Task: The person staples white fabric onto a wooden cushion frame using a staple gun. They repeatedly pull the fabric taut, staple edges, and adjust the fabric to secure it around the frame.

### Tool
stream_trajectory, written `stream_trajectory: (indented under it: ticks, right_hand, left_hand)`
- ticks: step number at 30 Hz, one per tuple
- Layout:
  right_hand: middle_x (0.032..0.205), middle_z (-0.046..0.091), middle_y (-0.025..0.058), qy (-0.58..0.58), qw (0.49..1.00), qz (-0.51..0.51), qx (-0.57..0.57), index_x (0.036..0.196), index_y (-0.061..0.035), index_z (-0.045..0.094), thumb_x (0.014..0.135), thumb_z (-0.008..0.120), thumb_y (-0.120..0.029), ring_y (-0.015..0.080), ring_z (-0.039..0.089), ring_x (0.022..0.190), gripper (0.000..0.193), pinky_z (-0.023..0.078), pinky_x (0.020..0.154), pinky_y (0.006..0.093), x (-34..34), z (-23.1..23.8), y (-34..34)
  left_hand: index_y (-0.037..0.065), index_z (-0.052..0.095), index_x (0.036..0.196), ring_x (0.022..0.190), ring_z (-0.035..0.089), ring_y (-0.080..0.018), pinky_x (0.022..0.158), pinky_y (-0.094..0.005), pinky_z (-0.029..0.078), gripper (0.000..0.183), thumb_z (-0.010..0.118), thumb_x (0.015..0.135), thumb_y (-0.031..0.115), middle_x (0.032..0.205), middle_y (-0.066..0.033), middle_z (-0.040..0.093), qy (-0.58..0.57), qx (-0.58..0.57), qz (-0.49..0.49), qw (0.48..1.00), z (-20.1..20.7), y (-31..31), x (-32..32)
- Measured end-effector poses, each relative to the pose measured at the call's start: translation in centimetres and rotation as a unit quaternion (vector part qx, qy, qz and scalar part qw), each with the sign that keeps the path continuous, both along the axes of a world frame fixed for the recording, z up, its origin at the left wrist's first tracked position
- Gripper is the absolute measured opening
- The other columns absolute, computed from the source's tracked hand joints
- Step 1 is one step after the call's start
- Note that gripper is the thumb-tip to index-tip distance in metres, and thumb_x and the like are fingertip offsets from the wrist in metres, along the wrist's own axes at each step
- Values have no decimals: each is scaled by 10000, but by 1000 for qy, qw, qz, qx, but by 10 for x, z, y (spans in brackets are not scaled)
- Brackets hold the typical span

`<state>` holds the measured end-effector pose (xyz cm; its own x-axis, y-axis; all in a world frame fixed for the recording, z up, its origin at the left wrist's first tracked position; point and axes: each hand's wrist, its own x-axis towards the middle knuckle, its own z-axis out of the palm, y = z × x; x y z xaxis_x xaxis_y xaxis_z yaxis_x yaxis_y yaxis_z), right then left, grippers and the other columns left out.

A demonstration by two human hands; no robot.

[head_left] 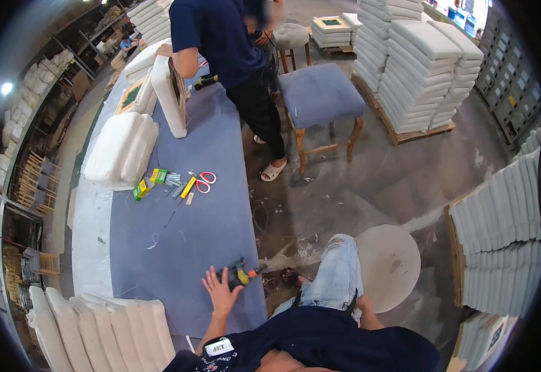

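Note:
My left hand (221, 294) lies over the near right part of the blue-covered table (177, 254), fingers spread. Right beside it, against the thumb side, is a black and yellow pneumatic staple gun (238, 276) with an orange fitting, lying near the table edge. Whether the palm touches the tool I cannot tell. My right hand (365, 304) is down by my thigh, next to a pale round stool top (389, 266); its fingers are hidden. Farther up the table lie red-handled scissors (205, 181), a yellow-handled screwdriver (188, 187) and green-yellow staple boxes (151, 183) with loose staple strips.
A co-worker (224, 56) stands at the table's far end, one hand on an upright white cushion (168, 96). Stacked cushions sit at near left (103, 328), on a right-hand pallet (416, 74) and at far right (500, 204). A blue-seated wooden stool (322, 93) stands beyond.

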<state>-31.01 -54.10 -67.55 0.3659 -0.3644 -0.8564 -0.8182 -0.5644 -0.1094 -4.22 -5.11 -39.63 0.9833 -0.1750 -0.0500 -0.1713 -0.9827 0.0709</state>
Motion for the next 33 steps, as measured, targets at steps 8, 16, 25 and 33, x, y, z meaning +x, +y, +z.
stream_trajectory:
  ticks: [8, 16, 25, 33]
  right_hand:
    - [1084, 768, 174, -321, 940, -82, -79, 1106, -35, 752, 862, 721, -316, 339, 733, 997, 373, 565, 888, 437, 202, 32, -112]
    - [1060, 778, 155, -395, 910, 5, 126, 1105, -102, 775, 859, 693, -294, 295, 744, 1038, 323, 579, 921, 411, 361, 134, 34]
    - [1097, 777, 121, -221, 866, 436, 103, 1172, -129, 761, 869, 690, -350, 293, 743, 1042, 381, 582, 916, 438, 300, 137, 128]
    - [1018, 788, 134, -318, 922, 141, 168, 1147, -77, 767, 886, 704, -287, 262, 759, 966, 341, 585, 875, 385, 317, 136, 98]
  left_hand:
    - [99, 487, 1496, 1471, 272, -507, 1219, -606, 225, 736, 777, 838, 258, 1617, -310, 253, -45, -98, 219, 970, -17, 30, 66]
    - [56, 581, 1386, 1424, 342, -514, 1195, -575, 288, 555, 704, 855, 159, 1535, -354, 347, -143, -268, 77, 950, -47, -48, 12]
    - [108, 443, 1542, 1490, 275, -504, 1218, -600, 242, 700, 695, 923, 318, 1638, -318, 242, 45, -214, 59, 974, -71, -44, -110]
    - [118, 493, 1514, 1499, 269, -494, 1218, -585, 247, 662, 691, 924, 342, 1653, -293, 238, 26, -276, 32, 960, -74, -31, -107]
